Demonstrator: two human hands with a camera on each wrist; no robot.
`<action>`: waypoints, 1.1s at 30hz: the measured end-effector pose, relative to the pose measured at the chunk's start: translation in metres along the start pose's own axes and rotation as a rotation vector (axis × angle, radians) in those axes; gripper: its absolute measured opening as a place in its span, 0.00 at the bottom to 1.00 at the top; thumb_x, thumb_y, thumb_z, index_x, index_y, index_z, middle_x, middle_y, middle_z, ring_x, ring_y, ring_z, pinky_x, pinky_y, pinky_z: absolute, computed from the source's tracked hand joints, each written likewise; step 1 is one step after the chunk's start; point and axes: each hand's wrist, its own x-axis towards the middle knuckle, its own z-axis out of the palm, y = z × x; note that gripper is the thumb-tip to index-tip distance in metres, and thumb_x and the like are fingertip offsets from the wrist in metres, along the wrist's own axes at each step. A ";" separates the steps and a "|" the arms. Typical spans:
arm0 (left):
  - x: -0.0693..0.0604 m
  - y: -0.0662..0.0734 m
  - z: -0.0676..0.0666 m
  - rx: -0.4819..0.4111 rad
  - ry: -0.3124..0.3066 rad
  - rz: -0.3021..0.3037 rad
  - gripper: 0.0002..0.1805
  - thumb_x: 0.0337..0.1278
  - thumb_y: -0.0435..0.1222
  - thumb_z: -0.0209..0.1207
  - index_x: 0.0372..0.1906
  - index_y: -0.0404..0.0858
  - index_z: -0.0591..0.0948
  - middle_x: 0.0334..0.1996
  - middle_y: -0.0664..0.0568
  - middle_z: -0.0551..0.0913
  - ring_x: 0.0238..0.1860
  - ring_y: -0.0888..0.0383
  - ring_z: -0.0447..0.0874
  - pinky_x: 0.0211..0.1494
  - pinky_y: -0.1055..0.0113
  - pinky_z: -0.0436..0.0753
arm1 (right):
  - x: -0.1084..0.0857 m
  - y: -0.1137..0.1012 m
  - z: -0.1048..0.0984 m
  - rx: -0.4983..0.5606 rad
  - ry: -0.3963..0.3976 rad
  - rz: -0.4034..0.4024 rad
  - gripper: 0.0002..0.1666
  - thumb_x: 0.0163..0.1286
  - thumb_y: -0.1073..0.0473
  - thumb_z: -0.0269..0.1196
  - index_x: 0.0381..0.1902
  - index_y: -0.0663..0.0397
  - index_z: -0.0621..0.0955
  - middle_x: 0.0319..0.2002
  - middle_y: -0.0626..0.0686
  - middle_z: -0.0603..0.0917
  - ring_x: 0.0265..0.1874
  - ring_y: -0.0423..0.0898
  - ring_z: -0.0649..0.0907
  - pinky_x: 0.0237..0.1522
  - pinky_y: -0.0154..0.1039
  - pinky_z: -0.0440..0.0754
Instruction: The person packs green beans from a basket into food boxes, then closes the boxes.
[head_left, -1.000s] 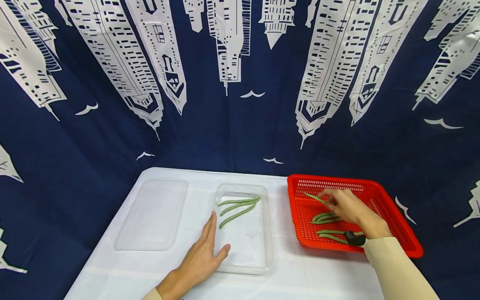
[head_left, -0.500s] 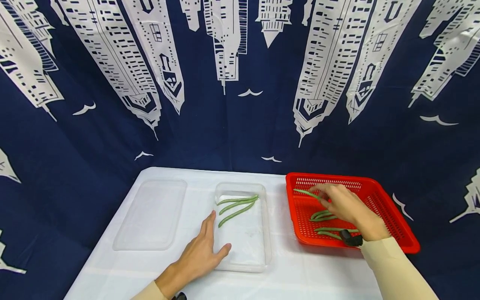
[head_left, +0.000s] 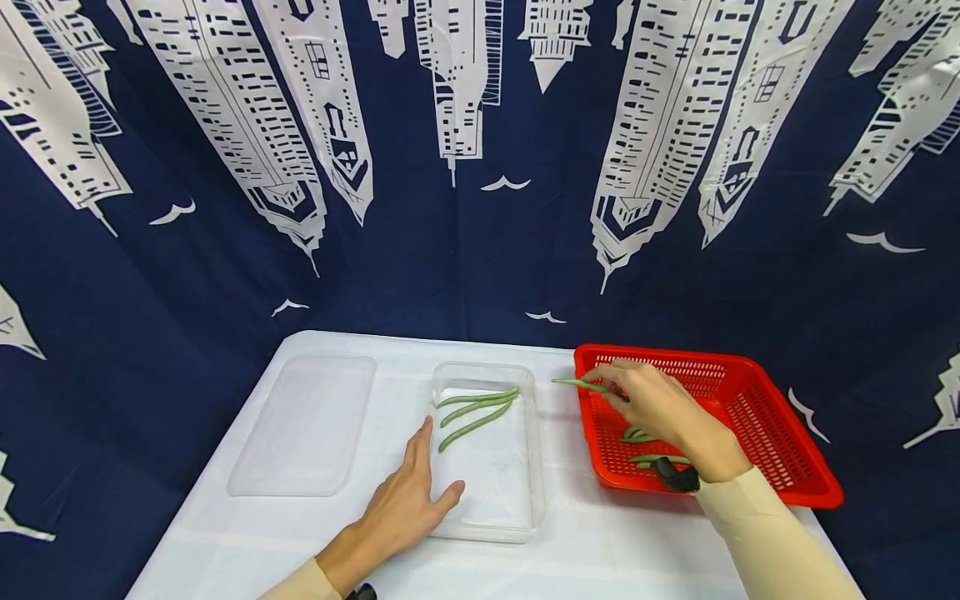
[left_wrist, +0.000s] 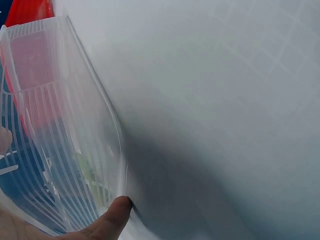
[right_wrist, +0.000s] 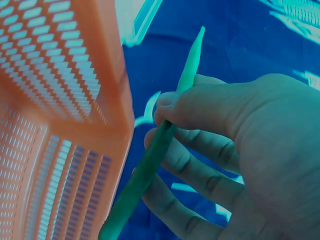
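Head view: a person's right hand [head_left: 660,404] pinches a slim green bean [head_left: 576,383] between thumb and fingertips, its tip poking past the left rim of a red, perforated plastic basket [head_left: 780,425]; the right wrist view shows the other fingers loosely bent. Well apart from it, the left hand [head_left: 401,512], fingers extended and thumb spread, touches the side of a clear, rectangular plastic container [head_left: 537,483], gripping nothing. A dropped bean looks the likeliest mishap: a light fingertip hold could let it twist loose, or its other end could snag on the basket's rim. Too firm a left-hand push could slide the container. Inside that lie three green beans [head_left: 474,407]; more beans [head_left: 660,459] rest in the basket. Farther left, a flat translucent lid [head_left: 303,429] lies on the white-covered table [head_left: 645,542], before a navy cloth [head_left: 465,267] printed with white buildings.
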 end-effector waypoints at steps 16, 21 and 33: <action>0.001 0.000 0.000 0.001 0.008 -0.019 0.64 0.79 0.57 0.70 0.97 0.34 0.45 0.92 0.33 0.64 0.46 0.38 0.96 0.44 0.44 0.93 | 0.041 -0.057 0.027 -0.025 -0.033 -0.158 0.23 0.75 0.68 0.77 0.60 0.39 0.95 0.42 0.44 0.92 0.35 0.40 0.86 0.28 0.33 0.79; 0.000 0.001 0.002 -0.002 0.008 -0.020 0.64 0.78 0.57 0.71 0.97 0.33 0.45 0.91 0.32 0.65 0.50 0.35 0.96 0.47 0.42 0.94 | 0.050 -0.071 0.039 -0.046 -0.004 -0.230 0.22 0.72 0.69 0.79 0.57 0.39 0.95 0.41 0.42 0.91 0.35 0.42 0.90 0.26 0.33 0.79; 0.000 0.002 0.000 -0.004 -0.006 -0.018 0.64 0.78 0.58 0.71 0.97 0.34 0.45 0.92 0.33 0.65 0.45 0.41 0.96 0.42 0.47 0.92 | 0.071 -0.101 0.061 -0.070 -0.061 -0.329 0.19 0.73 0.68 0.79 0.55 0.40 0.95 0.46 0.43 0.94 0.45 0.45 0.93 0.39 0.41 0.93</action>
